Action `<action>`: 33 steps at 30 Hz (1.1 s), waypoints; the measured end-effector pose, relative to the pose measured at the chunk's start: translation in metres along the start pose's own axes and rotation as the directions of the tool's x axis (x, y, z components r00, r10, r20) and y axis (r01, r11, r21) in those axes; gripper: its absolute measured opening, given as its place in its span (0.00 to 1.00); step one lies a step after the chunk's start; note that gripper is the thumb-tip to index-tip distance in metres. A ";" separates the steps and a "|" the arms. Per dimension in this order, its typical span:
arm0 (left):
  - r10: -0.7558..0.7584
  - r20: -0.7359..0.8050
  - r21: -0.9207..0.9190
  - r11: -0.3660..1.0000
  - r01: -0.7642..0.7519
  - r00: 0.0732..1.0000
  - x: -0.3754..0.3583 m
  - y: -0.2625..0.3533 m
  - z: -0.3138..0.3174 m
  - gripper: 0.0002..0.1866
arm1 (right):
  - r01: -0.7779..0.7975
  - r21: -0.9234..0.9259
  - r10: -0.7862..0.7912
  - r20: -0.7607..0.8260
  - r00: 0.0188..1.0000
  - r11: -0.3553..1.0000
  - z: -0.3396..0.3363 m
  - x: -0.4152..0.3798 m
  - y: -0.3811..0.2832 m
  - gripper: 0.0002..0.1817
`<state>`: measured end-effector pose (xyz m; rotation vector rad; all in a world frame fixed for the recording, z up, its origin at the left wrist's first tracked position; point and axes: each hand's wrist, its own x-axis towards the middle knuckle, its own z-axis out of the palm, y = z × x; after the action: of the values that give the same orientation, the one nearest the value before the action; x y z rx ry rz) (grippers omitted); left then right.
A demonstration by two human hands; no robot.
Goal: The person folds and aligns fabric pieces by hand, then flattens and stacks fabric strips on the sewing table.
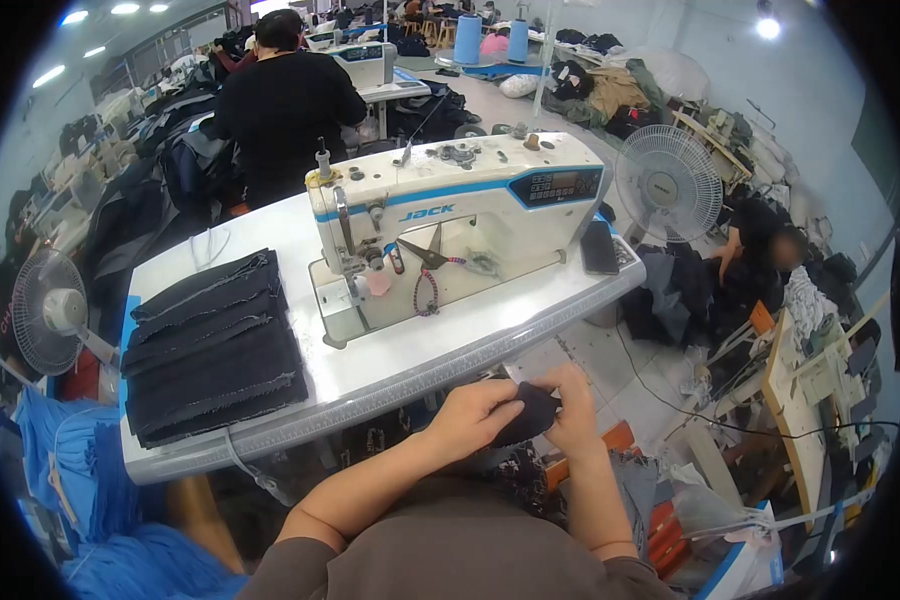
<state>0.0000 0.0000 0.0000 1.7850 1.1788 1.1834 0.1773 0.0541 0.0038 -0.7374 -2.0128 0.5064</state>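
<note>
While both hands pinch it — the left hand from one side, the right hand from the other — a small dark cloth piece sits just below the counter edge, near the sewing machine and a stack of dark fabric.

Both hands, left hand and right hand, pinch a small dark fabric piece just below the sewing machine; stacked denim pieces lie left of the machine.
</note>
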 end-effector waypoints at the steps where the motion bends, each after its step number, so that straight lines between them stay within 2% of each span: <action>1: 0.027 0.000 0.041 0.999 -0.027 1.000 0.000 0.003 0.000 0.10 | 0.080 -0.058 -0.079 0.031 0.996 0.995 -0.003 0.003 -0.001 0.16; 2: 0.055 0.002 0.082 0.995 -0.055 0.999 -0.001 0.005 0.000 0.09 | 0.162 -0.112 -0.155 0.067 0.986 0.980 -0.005 0.004 -0.002 0.15; 3: 0.049 0.013 0.102 0.994 -0.050 0.999 -0.005 0.003 -0.007 0.09 | 0.157 -0.098 -0.153 0.048 0.987 0.983 0.007 0.003 -0.003 0.15; 5: 0.132 -0.027 0.173 0.977 -0.125 0.991 -0.006 0.004 -0.001 0.08 | 0.254 -0.192 -0.261 -0.013 0.965 0.948 0.009 0.002 -0.006 0.14; 9: 0.184 -0.062 0.203 0.965 -0.168 0.981 -0.004 0.005 0.004 0.08 | 0.223 -0.255 -0.258 -0.113 0.959 0.941 0.019 -0.008 -0.001 0.14; 11: 0.140 -0.003 0.176 0.975 -0.137 0.990 -0.002 0.006 -0.001 0.07 | 0.171 -0.234 -0.217 -0.187 0.958 0.957 0.022 -0.010 0.000 0.15; 15: 0.078 0.019 0.060 0.995 -0.079 0.997 -0.003 0.005 -0.007 0.08 | 0.144 -0.147 -0.162 -0.122 0.979 0.979 0.013 -0.004 -0.008 0.17; 17: -0.100 0.081 -0.074 0.992 0.106 0.992 -0.003 0.005 -0.010 0.09 | 0.105 -0.156 -0.110 -0.020 0.994 0.982 0.009 -0.001 -0.012 0.17; 18: -0.100 0.080 -0.077 0.991 0.106 0.992 -0.003 0.005 -0.009 0.09 | 0.106 -0.159 -0.110 -0.017 0.994 0.982 0.008 -0.001 -0.012 0.17; 20: 0.022 0.026 -0.012 1.000 -0.022 0.999 -0.004 0.002 -0.006 0.10 | 0.142 -0.210 -0.142 0.016 0.990 0.967 0.007 0.000 -0.011 0.17; 21: 0.023 0.022 -0.013 1.000 -0.023 0.999 -0.004 0.002 -0.006 0.10 | 0.145 -0.210 -0.145 0.019 0.989 0.967 0.006 0.000 -0.011 0.17; 23: 0.085 0.040 0.059 0.994 -0.088 0.996 -0.005 0.001 -0.006 0.09 | 0.143 -0.187 -0.149 -0.016 0.989 0.972 0.006 -0.005 -0.010 0.16; 24: 0.085 0.039 0.060 0.994 -0.088 0.996 -0.006 0.001 -0.006 0.09 | 0.145 -0.186 -0.150 -0.016 0.989 0.972 0.006 -0.006 -0.009 0.16; 26: 0.033 0.012 -0.070 0.997 -0.032 0.999 -0.006 0.004 -0.004 0.08 | 0.199 -0.184 -0.219 -0.099 0.971 0.963 0.006 -0.009 -0.007 0.15; 29: 0.091 -0.016 -0.034 0.995 -0.091 0.996 -0.004 -0.003 0.000 0.07 | 0.214 -0.193 -0.235 -0.095 0.967 0.958 0.006 -0.006 -0.012 0.13; 33: 0.086 0.004 -0.043 0.995 -0.086 0.996 -0.005 -0.002 -0.002 0.07 | 0.210 -0.180 -0.222 -0.052 0.974 0.961 0.005 -0.009 -0.011 0.14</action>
<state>-0.0030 -0.0035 -0.0029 1.8217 1.0750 1.2422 0.1729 0.0398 0.0023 -0.6197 -2.0567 0.1753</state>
